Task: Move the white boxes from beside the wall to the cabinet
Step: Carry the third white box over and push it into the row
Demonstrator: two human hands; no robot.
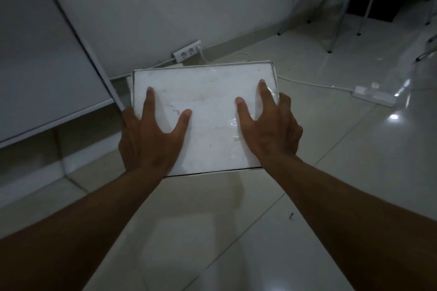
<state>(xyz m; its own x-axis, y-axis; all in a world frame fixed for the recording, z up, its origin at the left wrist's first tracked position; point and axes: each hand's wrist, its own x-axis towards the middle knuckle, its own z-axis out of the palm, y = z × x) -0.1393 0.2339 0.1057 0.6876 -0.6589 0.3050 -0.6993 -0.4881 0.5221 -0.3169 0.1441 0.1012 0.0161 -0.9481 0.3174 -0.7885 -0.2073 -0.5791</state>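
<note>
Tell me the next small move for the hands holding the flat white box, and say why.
Probably swing the flat white cardboard box left toward the grey cabinet. The left hand and right hand grip its sides with fingers spread on top, so it seems secured, and the cabinet stands close on that side.

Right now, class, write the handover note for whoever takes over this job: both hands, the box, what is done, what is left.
Left hand and right hand: both grip the white box, thumbs and forefingers on top.
Box: held level above the tiled floor, near the wall socket.
Cabinet: at left.
Done: box picked up.
Left: place it in the cabinet. No other boxes in view.
</note>
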